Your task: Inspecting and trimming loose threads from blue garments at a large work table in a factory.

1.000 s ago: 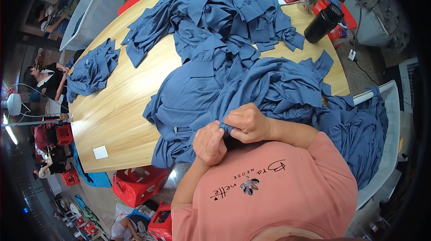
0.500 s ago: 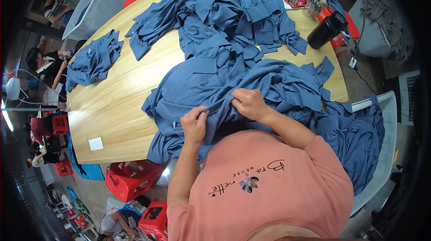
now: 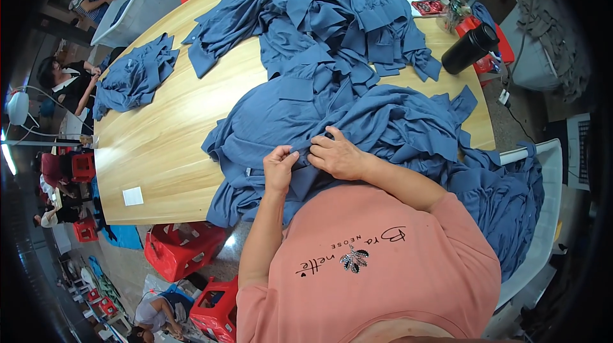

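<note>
A blue collared shirt (image 3: 262, 116) lies spread at the near edge of the table, its lower part hanging toward my body. My left hand (image 3: 279, 169) is closed, pinching a bit of its cloth between thumb and fingers. Close to its right, my right hand (image 3: 338, 156) is bent over the same shirt with its fingers gripping the fabric. A small dark spot shows by the right forefinger; what it is I cannot make out. A small pale label (image 3: 248, 172) shows on the cloth left of my left hand.
More blue shirts (image 3: 319, 11) are heaped at the table's far side, and a smaller pile (image 3: 137, 75) lies left. A black bottle (image 3: 469, 48) stands at the right edge. Blue garments fill a white bin (image 3: 554, 183) at my right. Red stools (image 3: 182, 250) stand below the table.
My right hand has moved left and slightly down, closer to my left hand, and its fist has loosened into bent fingers. The cloth between the hands is less stretched.
</note>
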Demonstrator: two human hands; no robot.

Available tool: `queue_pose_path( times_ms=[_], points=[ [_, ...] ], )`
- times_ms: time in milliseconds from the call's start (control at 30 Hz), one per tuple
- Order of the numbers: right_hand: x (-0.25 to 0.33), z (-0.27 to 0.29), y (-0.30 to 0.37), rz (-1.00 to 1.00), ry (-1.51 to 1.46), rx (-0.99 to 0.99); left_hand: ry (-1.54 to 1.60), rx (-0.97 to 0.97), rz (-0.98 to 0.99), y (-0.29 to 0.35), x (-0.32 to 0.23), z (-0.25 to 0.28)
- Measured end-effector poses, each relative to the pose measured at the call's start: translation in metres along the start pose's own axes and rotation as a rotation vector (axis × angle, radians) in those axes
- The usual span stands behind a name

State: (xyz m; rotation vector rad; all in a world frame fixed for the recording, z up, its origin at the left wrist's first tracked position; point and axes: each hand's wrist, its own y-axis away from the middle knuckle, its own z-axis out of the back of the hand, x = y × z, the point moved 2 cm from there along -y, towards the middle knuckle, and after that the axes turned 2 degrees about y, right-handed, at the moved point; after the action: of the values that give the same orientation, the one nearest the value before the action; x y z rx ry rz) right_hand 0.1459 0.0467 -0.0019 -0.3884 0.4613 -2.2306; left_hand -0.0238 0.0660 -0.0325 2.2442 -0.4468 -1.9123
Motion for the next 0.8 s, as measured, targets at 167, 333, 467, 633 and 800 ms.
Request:
queue_pose_path(
  times_ms=[167, 333, 467, 633, 800],
  points=[
    [0.005, 0.004, 0.001, 0.011, -0.094, -0.13, -0.015, 0.03, 0.018, 0.003, -0.006, -0.003],
    [0.013, 0.02, -0.005, 0.022, -0.32, -0.208, -0.011, 0.141, 0.037, 0.007, -0.018, -0.012],
    [0.007, 0.026, -0.005, 0.043, -0.284, -0.172, -0.02, 0.209, 0.059, 0.01, -0.027, -0.014],
    [0.004, 0.026, 0.0, -0.014, -0.335, -0.173, 0.176, 0.279, 0.201, 0.017, -0.032, -0.014],
    [0.004, 0.028, 0.002, -0.04, -0.422, -0.189, 0.189, 0.328, 0.199, 0.019, -0.036, -0.017]
  ],
)
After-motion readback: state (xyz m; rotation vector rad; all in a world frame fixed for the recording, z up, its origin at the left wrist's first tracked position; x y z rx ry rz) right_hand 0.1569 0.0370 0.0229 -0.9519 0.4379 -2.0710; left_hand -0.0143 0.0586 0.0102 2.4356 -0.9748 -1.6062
